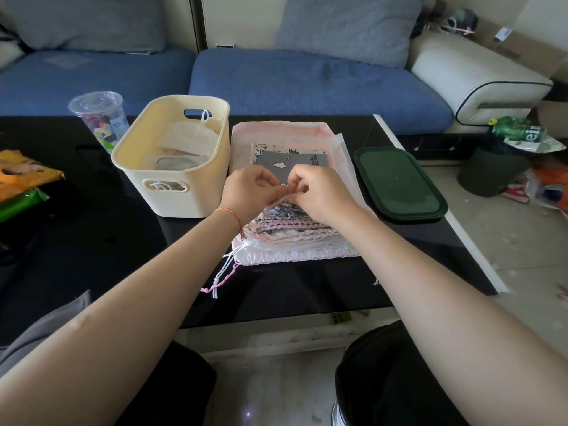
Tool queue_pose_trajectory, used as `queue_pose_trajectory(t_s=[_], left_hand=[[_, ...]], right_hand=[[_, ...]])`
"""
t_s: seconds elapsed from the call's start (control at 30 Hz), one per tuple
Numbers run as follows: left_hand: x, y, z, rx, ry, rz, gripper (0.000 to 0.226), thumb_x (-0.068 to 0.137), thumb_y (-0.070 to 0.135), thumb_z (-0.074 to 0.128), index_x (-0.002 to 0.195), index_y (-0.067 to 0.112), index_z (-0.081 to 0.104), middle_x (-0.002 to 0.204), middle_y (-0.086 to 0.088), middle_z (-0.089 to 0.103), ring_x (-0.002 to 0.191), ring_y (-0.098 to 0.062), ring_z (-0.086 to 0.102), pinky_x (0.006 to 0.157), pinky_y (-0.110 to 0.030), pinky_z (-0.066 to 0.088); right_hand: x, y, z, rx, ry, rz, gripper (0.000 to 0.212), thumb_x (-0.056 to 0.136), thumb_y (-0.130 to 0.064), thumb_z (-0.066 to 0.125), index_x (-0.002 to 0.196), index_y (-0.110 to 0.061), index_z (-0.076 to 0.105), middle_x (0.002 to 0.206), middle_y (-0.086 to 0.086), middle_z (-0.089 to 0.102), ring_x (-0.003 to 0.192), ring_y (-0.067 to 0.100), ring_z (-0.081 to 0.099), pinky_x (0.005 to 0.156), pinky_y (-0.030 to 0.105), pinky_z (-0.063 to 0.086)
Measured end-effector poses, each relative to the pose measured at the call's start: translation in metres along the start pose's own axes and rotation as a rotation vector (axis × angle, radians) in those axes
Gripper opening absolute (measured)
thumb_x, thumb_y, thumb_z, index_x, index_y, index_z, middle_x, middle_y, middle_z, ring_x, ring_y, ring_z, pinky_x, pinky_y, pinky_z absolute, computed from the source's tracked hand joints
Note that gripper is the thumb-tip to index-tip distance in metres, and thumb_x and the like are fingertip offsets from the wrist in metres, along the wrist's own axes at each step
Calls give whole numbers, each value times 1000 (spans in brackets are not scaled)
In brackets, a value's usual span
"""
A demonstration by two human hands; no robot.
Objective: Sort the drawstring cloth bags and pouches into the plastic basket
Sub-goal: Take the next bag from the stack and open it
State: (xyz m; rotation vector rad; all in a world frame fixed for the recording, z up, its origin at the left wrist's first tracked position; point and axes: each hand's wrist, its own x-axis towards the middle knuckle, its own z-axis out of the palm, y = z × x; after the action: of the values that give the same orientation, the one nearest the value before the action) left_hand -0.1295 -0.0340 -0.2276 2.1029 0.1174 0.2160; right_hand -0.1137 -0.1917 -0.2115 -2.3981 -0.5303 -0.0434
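Note:
A stack of drawstring cloth bags (pixel 289 238) lies on the black table, with pink and white cords trailing off its near left corner. On top sits a small grey pouch (pixel 292 159) printed with clouds. My left hand (pixel 249 189) and my right hand (pixel 319 192) meet over the stack, and both pinch the gathered top edge of the grey pouch. The cream plastic basket (pixel 144 155) stands just left of the stack. Inside it lies a beige drawstring bag (pixel 187 139), its cord hanging by the far handle hole.
A dark green lid (pixel 399 186) lies right of the stack near the table edge. A clear plastic cup (pixel 100 116) stands behind the basket at left, and yellow and green snack packets (pixel 21 182) lie at far left. Behind the table is a blue sofa (pixel 307 78).

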Motion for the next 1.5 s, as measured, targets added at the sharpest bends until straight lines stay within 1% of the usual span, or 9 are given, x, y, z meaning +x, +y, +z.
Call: queue_pose_trajectory(t_s=[0.17, 0.4, 0.57, 0.73, 0.9, 1.0, 1.1, 1.23, 1.5], left_hand=[[-2, 5, -2, -23, -168, -15, 34, 71, 23, 86, 95, 10, 65, 80, -1, 69, 74, -14, 63, 72, -28, 52], [0, 8, 4, 69, -83, 77, 23, 70, 14, 80, 75, 23, 60, 72, 4, 64, 72, -16, 61, 69, -23, 47], [-3, 10, 6, 93, -85, 177, 29, 72, 4, 71, 69, 27, 54, 69, 14, 57, 65, -2, 54, 64, -9, 38], [-6, 7, 9, 146, -118, 292, 24, 76, 4, 69, 77, 19, 51, 69, 13, 53, 61, -13, 52, 57, -17, 36], [-9, 8, 13, 269, -64, 428, 15, 75, -3, 60, 78, 10, 54, 72, 6, 50, 66, -20, 47, 60, -32, 34], [-9, 4, 16, 294, -17, 489, 11, 74, -6, 59, 76, 4, 58, 71, 4, 50, 67, -19, 44, 60, -28, 31], [-11, 3, 18, 252, -2, 436, 12, 76, 3, 68, 75, 13, 60, 76, 6, 53, 69, -14, 49, 61, -20, 33], [-10, 5, 17, 197, 31, 336, 13, 76, 17, 76, 76, 15, 63, 77, 8, 57, 68, -7, 51, 60, -4, 34], [-8, 4, 14, 222, 70, 312, 15, 78, 23, 78, 74, 11, 69, 60, 20, 48, 58, 3, 46, 57, -3, 32]], right_hand=[[1, 0, 0, -69, 10, 3, 7, 86, -14, 70, 89, -18, 65, 78, -3, 67, 73, 17, 64, 67, 35, 55], [0, -11, 2, -350, -69, -66, 9, 92, -8, 52, 94, -7, 61, 89, 11, 60, 81, 30, 57, 65, 37, 47], [-1, -15, 0, -462, -148, -84, 11, 93, -5, 50, 102, -4, 55, 93, 10, 49, 83, 27, 48, 66, 34, 33], [-1, -14, -11, -210, -275, 116, 15, 100, -16, 42, 107, -8, 54, 102, 6, 54, 86, 22, 53, 67, 34, 40], [1, -2, -15, 207, -324, 346, 11, 100, -13, 50, 95, -10, 60, 75, 3, 56, 67, 17, 50, 60, 29, 41], [-1, -1, -15, 559, -318, 490, 17, 98, -2, 51, 83, -9, 54, 69, 5, 50, 60, 16, 47, 49, 24, 40], [1, 1, -17, 739, -291, 561, 16, 97, 0, 52, 83, -6, 57, 67, 6, 50, 58, 16, 47, 52, 27, 38], [3, 3, -18, 849, -262, 634, 15, 96, -5, 57, 82, -8, 62, 64, 3, 50, 57, 13, 48, 52, 26, 39], [4, 2, -18, 792, -252, 612, 12, 93, -10, 65, 81, -9, 66, 66, 1, 56, 58, 11, 51, 55, 25, 44]])
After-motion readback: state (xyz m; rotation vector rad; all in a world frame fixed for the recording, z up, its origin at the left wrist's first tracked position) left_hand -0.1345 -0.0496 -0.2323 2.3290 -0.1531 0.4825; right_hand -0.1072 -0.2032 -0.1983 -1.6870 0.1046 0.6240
